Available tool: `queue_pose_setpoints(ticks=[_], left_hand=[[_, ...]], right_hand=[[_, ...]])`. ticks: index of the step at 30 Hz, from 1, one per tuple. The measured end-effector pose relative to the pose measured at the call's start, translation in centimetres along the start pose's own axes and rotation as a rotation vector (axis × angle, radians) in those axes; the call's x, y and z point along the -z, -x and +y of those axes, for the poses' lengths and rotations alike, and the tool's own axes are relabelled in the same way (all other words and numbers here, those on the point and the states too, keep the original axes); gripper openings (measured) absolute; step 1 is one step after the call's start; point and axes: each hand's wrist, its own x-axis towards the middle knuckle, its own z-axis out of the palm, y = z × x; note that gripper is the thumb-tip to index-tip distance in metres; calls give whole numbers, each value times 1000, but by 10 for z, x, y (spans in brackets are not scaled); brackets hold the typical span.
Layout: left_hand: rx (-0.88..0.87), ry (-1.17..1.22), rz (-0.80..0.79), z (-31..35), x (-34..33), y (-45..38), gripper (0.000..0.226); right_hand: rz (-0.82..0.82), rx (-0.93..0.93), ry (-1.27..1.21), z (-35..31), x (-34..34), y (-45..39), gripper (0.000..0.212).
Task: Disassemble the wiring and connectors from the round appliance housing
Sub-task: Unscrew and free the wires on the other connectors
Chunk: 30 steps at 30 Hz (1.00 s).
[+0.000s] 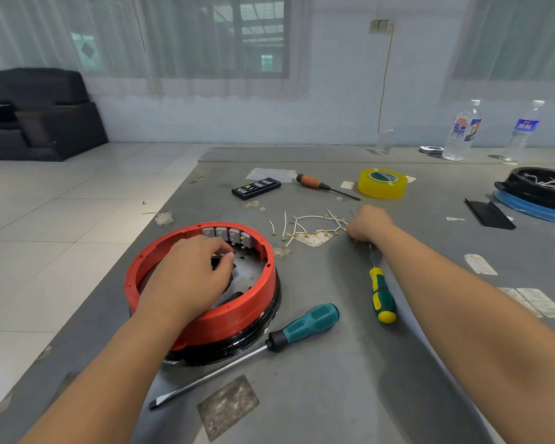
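The red housing [205, 318] sits on the near left part of the grey desk [350, 379], its open side up, on a black base. Four grey connectors [226, 233] line its far inner wall. The left hand [189, 277] reaches into the housing, fingers curled around a small dark part [217, 261]. To the right, beyond the housing, loose white wires [305, 224] with brass terminals lie spread on the desk. The right hand [367, 224] rests at their right edge, fingers curled down at the wire ends; whether it pinches one I cannot tell. A teal screwdriver [302, 326] lies just beside the housing, a green-yellow screwdriver [382, 296] right of it. Farther off sit yellow tape [382, 184], an orange screwdriver [314, 182] and a bit case [256, 188].
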Motion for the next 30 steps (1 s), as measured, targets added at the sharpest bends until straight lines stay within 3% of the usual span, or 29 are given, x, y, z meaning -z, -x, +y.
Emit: queue_pose_setpoints(ticks=[2,6,13,16,19,22,26,28,30], left_hand=[[-5,8,11,0,0,0,20],[11,-2,22,1,0,0,22],[31,7,39,1,2,0,23],[40,27,96,0,-1,0,23],[64,79,167,1,2,0,20],[78,177,230,5,6,2,20],[122,425,388,11,16,8,16],[150,552,450,14,22,10,19],[157,642,502,15,27,12,21]], right_hand=[[39,-3,8,-1,-3,-1,13],[118,-69,-109,4,-9,-11,28],[105,-74,-121,6,-12,-5,29],[164,8,-95,-1,-1,12,32],[243,216,-225,-21,7,50,31],[131,373,-429,-44,-1,105,34],[-139,381,-571,-70,-18,164,67],[-255,379,-593,-78,-24,181,56],[-241,367,-591,-83,-28,192,35]])
